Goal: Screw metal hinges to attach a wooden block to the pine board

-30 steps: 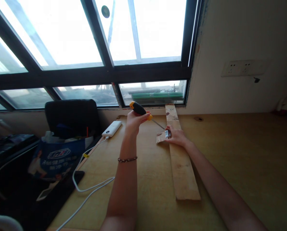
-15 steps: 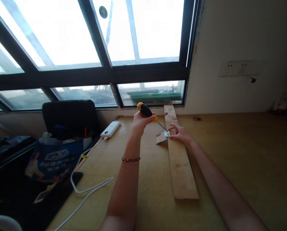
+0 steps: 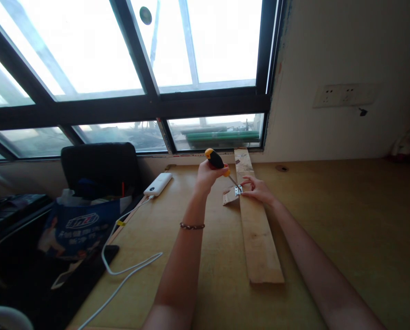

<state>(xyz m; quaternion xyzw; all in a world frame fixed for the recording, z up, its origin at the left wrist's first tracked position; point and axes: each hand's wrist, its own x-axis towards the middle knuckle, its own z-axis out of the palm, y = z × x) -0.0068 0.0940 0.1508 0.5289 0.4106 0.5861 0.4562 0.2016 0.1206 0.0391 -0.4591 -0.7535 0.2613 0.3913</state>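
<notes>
My left hand (image 3: 207, 176) is wrapped round the black and yellow handle of a screwdriver (image 3: 215, 159). The screwdriver tilts down to the right, its tip at a silvery metal hinge (image 3: 238, 190). That hinge lies on a long wooden board (image 3: 260, 238) near its left edge and reaches onto a small wooden piece (image 3: 230, 196) on the left. With thumb and fingers, my right hand (image 3: 257, 189) grips the hinge's right side and rests on the board. The screws are too small to make out.
A white power bank (image 3: 158, 184) with a white cable (image 3: 132, 270) lies at the table's left edge. Beyond that edge stand a black chair (image 3: 98, 165) and a blue bag (image 3: 77, 229). The window (image 3: 205, 105) and wall border the table's far side.
My left hand and the screwdriver have moved slightly right, and the screwdriver's tip sits a little further right and lower on the hinge. My right hand keeps its place.
</notes>
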